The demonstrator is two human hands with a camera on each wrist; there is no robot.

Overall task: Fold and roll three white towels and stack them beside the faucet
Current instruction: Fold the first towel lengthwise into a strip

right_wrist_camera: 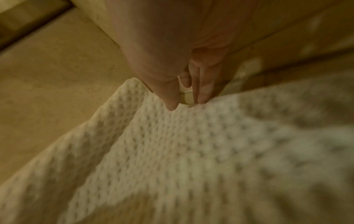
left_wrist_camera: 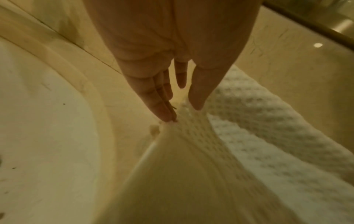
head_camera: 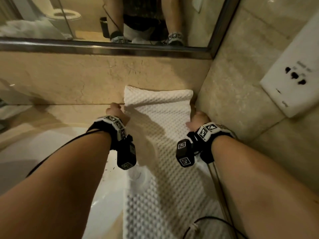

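Observation:
A long white waffle-weave towel (head_camera: 160, 135) lies lengthwise on the beige stone counter, its far end turned up against the back wall. My left hand (head_camera: 114, 109) pinches the towel's left edge near that far end. In the left wrist view, the left hand (left_wrist_camera: 184, 115) has thumb and fingers (left_wrist_camera: 161, 109) closed on a raised fold of the towel (left_wrist_camera: 258, 136). My right hand (head_camera: 198, 118) holds the right edge beside the side wall. Seen from the right wrist, the right hand (right_wrist_camera: 186, 104) pinches the towel (right_wrist_camera: 172, 151) edge between thumb and fingers (right_wrist_camera: 203, 95).
A white sink basin (head_camera: 43, 149) curves along the left of the towel. A mirror (head_camera: 103, 23) with a metal frame runs above the back wall. A white socket plate (head_camera: 293, 75) sits on the right wall, close to my right arm. Black cables trail from both wrists.

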